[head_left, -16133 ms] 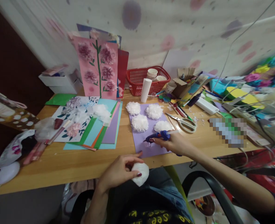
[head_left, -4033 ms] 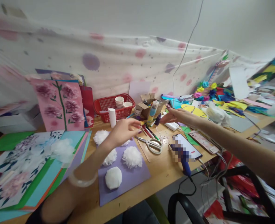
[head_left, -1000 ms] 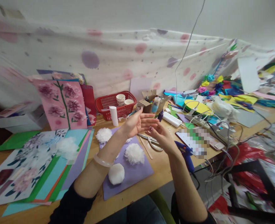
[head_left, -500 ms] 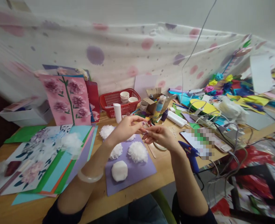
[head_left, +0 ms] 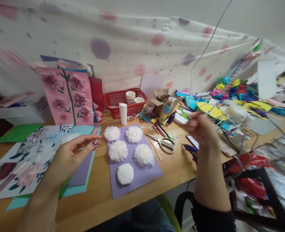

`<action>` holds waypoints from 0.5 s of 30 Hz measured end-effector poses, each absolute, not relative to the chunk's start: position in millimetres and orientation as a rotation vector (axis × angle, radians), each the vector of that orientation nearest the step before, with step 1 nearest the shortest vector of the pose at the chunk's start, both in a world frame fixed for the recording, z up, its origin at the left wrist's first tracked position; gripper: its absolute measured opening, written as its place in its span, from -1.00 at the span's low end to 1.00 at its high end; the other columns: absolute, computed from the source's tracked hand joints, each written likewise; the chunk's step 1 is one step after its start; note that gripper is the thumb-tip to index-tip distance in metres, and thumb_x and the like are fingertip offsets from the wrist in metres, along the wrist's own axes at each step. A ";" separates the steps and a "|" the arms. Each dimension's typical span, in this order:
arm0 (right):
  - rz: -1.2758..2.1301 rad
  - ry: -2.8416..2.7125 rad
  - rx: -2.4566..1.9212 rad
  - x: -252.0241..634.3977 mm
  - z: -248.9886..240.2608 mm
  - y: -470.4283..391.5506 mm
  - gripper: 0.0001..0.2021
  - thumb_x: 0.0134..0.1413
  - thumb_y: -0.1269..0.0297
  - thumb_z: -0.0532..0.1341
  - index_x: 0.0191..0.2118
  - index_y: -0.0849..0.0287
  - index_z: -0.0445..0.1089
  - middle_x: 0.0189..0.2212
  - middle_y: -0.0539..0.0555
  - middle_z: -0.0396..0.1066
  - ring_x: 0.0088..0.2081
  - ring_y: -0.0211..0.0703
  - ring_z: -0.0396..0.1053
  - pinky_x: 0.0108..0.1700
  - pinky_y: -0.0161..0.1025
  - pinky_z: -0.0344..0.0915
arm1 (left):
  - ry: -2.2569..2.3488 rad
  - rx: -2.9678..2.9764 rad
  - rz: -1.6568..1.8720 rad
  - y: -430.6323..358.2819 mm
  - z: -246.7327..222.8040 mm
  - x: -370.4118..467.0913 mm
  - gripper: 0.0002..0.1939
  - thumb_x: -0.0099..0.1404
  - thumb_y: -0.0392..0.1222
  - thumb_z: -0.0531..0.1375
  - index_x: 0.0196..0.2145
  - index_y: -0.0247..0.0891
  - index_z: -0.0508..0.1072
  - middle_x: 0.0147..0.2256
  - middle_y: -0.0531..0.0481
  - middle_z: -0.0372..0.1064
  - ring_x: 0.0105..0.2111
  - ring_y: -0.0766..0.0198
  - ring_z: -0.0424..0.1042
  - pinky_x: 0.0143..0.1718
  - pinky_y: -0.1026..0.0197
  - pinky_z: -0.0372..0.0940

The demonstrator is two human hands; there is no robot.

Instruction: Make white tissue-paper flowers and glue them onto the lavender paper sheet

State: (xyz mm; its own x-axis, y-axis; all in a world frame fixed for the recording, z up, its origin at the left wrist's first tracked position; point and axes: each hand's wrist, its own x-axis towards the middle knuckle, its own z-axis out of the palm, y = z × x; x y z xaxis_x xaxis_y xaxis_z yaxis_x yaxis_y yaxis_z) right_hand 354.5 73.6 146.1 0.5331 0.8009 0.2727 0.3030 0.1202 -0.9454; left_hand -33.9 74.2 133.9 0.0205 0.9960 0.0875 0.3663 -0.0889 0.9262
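My left hand [head_left: 72, 154] hovers over the left side of the table, near the stacked coloured papers; its fingers are apart with nothing between them. Raised at the right, my right hand [head_left: 200, 127] is blurred, so its fingers and anything in them cannot be made out. Between the hands lies a purple sheet [head_left: 144, 178] bearing several fluffy white paper flowers [head_left: 144, 154] and one flat white round piece [head_left: 125, 174]. Scissors with pale handles [head_left: 166, 145] rest right of the sheet. A blue glue gun [head_left: 192, 150] is just below my right hand.
Behind the sheet stand a white roll [head_left: 123, 114], a red basket [head_left: 111, 100] with paper cups, and a cardboard box [head_left: 158, 106]. A pink flower picture [head_left: 68, 96] leans at the left. Cables [head_left: 241, 146] and coloured papers crowd the right.
My hands, close together over the flowers before, have moved apart, left hand to the left and right hand to the right. The flowers and scissors are now uncovered.
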 end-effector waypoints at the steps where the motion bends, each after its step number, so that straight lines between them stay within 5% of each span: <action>1: 0.559 -1.016 -1.472 349.0 136.3 82.8 -0.60 0.30 -0.03 0.17 -0.27 0.27 0.49 -0.36 0.01 0.54 -0.39 -0.26 0.50 -0.20 -0.20 0.48 | 1.415 1.555 1.057 72.0 131.7 -32.5 -0.73 0.09 0.01 0.28 -0.25 -0.08 0.62 -0.14 -0.05 0.62 -0.09 -0.10 0.55 0.04 -0.13 0.39; 9: 1.142 -1.010 -1.271 322.2 116.1 85.8 -0.15 0.22 -0.36 -0.39 0.13 0.02 0.40 0.02 0.24 0.54 0.12 0.15 0.44 -0.10 0.17 0.45 | 1.339 1.542 1.079 66.8 118.7 -26.6 -0.70 0.07 0.00 0.28 -0.25 -0.15 0.62 -0.13 -0.12 0.62 -0.02 -0.07 0.53 0.12 -0.18 0.34; 12: 1.226 -1.015 -1.152 318.1 121.0 75.5 -0.34 0.16 -0.34 -0.03 0.02 0.10 0.44 0.06 0.27 0.51 0.11 0.19 0.44 -0.07 0.20 0.46 | 1.270 1.507 1.138 65.9 111.9 -23.8 -0.71 0.05 -0.05 0.32 -0.25 -0.19 0.59 -0.07 -0.15 0.59 0.00 -0.04 0.53 0.11 -0.13 0.38; 15: 1.158 -0.972 -1.131 315.6 114.3 71.6 -0.51 -0.22 0.11 0.43 -0.08 0.08 0.45 0.02 0.17 0.53 0.02 0.10 0.51 -0.12 -0.04 0.51 | 1.206 1.434 1.214 64.6 105.7 -19.8 -0.68 0.01 -0.15 0.36 -0.23 -0.23 0.54 0.02 -0.17 0.52 0.02 0.02 0.52 0.06 -0.03 0.43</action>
State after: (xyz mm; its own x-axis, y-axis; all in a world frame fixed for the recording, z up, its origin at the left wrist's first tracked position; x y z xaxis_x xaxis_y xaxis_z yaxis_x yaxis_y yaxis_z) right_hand 315.6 71.6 114.3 0.1584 0.9873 0.0069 -0.1782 0.0354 -0.9834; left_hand -19.8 64.6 105.7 0.0513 0.9891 0.1379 0.1311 -0.1435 0.9809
